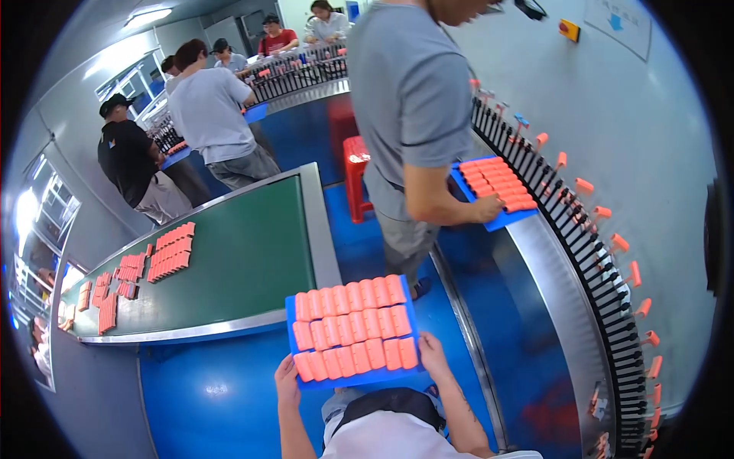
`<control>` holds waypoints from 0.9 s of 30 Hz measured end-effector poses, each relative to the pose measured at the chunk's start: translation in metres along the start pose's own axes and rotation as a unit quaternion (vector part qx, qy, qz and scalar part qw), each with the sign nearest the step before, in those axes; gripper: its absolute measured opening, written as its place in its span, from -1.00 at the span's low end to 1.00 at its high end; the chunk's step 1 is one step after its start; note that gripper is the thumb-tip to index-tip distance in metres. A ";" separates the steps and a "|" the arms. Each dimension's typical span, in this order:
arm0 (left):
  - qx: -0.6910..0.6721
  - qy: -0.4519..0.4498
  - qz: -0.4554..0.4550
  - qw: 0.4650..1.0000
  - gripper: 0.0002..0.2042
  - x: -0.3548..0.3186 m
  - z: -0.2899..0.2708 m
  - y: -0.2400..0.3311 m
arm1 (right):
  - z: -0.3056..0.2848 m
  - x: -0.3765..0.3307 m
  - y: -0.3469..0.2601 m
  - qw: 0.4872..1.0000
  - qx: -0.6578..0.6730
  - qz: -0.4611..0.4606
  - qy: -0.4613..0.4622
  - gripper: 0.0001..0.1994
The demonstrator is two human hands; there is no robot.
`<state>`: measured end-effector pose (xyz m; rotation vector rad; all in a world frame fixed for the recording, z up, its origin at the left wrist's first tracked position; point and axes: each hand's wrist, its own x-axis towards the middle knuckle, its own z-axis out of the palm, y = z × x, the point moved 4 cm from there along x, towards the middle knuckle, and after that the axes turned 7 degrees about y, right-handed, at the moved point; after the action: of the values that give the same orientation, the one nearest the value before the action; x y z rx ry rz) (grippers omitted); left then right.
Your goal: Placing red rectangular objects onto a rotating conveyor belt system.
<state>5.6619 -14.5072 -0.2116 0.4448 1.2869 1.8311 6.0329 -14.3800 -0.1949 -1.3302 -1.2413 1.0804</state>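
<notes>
Between my two hands I carry a blue tray (pixel 294 329) in front of my waist. Three rows of orange cylindrical pieces (pixel 353 329) lie on it, side by side. My left hand (pixel 287 376) grips the tray's near left corner. At the opposite side, my right hand (pixel 432 354) holds its right edge, fingers partly hidden under it. Ahead on the right, a co-worker in a grey shirt (pixel 413 92) has a hand on orange pieces in a second blue tray (pixel 511 219), which rests on the metal ledge of the line.
To my left runs a green conveyor table (pixel 237 229) with several groups of orange pieces (pixel 170 251). A curved line of black holders (pixel 581 252) carrying orange pieces bends round my right. A red stool (pixel 356 172) stands on the blue floor ahead. Several people work at the back.
</notes>
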 end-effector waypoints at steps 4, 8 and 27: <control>0.010 0.039 -0.003 0.999 -0.64 0.038 -0.127 0.054 | 0.150 -0.020 0.000 0.999 0.001 0.006 -0.050 -0.73; 0.012 0.061 -0.002 0.998 -0.64 0.094 -0.239 0.113 | 0.281 -0.052 -0.026 0.996 -0.001 0.057 -0.075 -0.72; 0.052 0.013 -0.086 0.995 -0.61 0.203 -0.337 0.334 | 0.465 -0.083 -0.210 0.995 -0.071 0.066 0.015 -0.73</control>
<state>5.1691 -14.5918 -0.0856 0.3563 1.3993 1.6367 5.5402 -14.4246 -0.0447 -1.5487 -1.2421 1.0758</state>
